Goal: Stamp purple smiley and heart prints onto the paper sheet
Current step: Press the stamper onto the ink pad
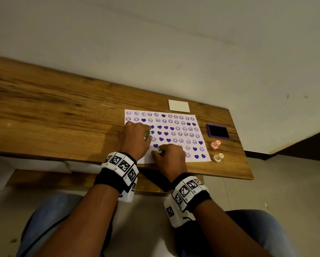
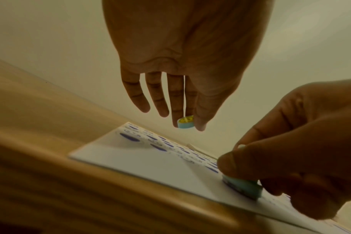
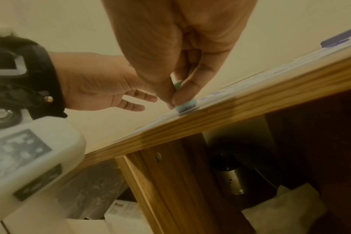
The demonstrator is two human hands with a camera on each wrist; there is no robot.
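Two hands work the near left corner of the paper sheet (image 1: 175,125), which lies close to the table (image 1: 62,112) front edge.
Right hand (image 1: 171,160) pinches a teal stamp (image 2: 243,187) onto unprinted paper there; left hand (image 1: 134,139), fingers straight, pinches a yellow-faced stamp (image 2: 185,122) above the sheet. Ink pad (image 1: 218,131) sits right, apart.

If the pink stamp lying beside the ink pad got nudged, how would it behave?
The pink stamp lies on its side on the table, and its body looks round, so it would probably roll, likely in a curve since one end flares wider. It looks small and plastic, so probably light and stiff.
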